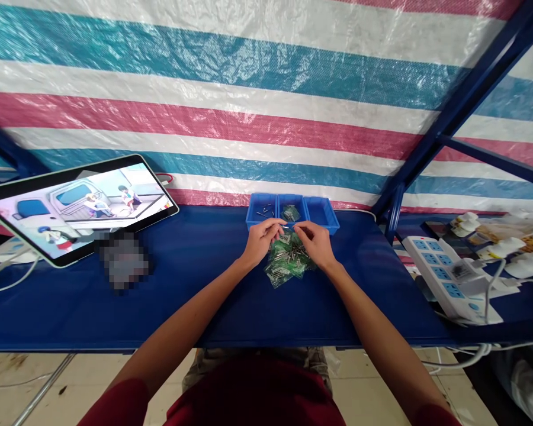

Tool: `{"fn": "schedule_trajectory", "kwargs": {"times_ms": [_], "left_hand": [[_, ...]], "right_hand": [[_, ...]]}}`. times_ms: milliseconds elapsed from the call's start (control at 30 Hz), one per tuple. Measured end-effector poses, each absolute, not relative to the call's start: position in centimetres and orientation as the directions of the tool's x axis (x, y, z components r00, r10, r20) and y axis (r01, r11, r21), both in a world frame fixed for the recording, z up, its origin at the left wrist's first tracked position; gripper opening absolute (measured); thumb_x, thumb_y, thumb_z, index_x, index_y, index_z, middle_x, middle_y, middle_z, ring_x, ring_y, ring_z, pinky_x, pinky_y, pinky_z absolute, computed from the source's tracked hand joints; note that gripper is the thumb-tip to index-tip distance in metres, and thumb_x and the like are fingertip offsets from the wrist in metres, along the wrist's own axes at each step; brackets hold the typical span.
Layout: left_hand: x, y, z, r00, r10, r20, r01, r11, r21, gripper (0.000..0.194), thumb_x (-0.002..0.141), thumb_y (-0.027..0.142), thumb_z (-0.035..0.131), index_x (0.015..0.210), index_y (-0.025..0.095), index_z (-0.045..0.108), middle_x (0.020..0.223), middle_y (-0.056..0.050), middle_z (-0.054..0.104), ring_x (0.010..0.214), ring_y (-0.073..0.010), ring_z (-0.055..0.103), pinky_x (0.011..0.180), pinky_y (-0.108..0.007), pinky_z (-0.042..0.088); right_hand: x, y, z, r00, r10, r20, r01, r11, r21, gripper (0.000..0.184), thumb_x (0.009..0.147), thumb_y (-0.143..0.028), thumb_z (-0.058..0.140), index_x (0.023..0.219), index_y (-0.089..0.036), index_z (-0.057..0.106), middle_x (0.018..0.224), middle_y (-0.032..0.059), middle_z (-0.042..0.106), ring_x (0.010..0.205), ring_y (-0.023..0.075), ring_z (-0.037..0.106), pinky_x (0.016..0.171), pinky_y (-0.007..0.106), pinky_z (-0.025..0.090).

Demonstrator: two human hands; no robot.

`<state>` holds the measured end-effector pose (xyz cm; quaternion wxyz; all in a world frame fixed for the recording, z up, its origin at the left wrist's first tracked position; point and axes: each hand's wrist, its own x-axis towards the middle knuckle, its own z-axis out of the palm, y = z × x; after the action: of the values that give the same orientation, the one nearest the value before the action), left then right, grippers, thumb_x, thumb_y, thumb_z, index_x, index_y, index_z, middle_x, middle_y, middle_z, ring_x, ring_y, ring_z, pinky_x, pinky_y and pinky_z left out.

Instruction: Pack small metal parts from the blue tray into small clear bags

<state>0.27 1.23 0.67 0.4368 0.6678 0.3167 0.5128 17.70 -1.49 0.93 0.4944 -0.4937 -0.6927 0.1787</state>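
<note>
My left hand (258,242) and my right hand (318,244) face each other over the blue table (222,290). Their fingertips pinch a small slim metal piece (287,227) between them; its exact kind is too small to tell. Below my fingers lie clear and green plastic bags (279,273), with a loose heap of small metal pins (298,254) on top. Just beyond my hands stands a blue tray (336,223) with three compartments. A few metal pins (265,211) lie in its left compartment, and small plastic bags (289,213) are in the middle one.
A tablet (153,223) playing a cartoon leans at the left, beside a blurred-out dark object (125,263). To the right are a white power strip (433,281) with plugs and cables, and a blue metal frame (430,142). Striped plastic sheeting (249,118) hangs behind the table.
</note>
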Motion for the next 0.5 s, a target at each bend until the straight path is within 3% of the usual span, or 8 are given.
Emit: {"fn": "schedule_trajectory", "kwargs": {"times_ms": [300,500], "left_hand": [[0.56,0.73,0.83,0.324,0.870,0.372,-0.103,-0.359,0.928,0.034,0.089,0.048,0.054,0.102,0.017,0.058,0.064,0.001,0.058,0.052,-0.0087,0.048,0.051,-0.021,0.037],[0.96,1.01,0.61,0.229,0.911,0.342,-0.100,-0.327,0.940,0.030,0.078,0.041,0.069,0.093,0.015,0.065,0.070,-0.002,0.064,0.054,-0.0103,0.052,0.050,-0.022,0.042]], "right_hand": [[17.56,-1.66,1.06,-0.130,0.840,0.526,0.506,0.513,-0.694,0.019,0.088,-0.032,0.054,0.079,-0.018,0.064,0.071,0.0014,0.061,0.054,0.0115,0.048,0.058,0.026,0.040],[17.55,-1.54,0.65,-0.092,0.871,0.483,0.476,0.465,-0.747,0.023,0.091,-0.038,0.050,0.085,-0.019,0.061,0.074,0.0014,0.061,0.055,0.0120,0.049,0.057,0.025,0.039]]}}
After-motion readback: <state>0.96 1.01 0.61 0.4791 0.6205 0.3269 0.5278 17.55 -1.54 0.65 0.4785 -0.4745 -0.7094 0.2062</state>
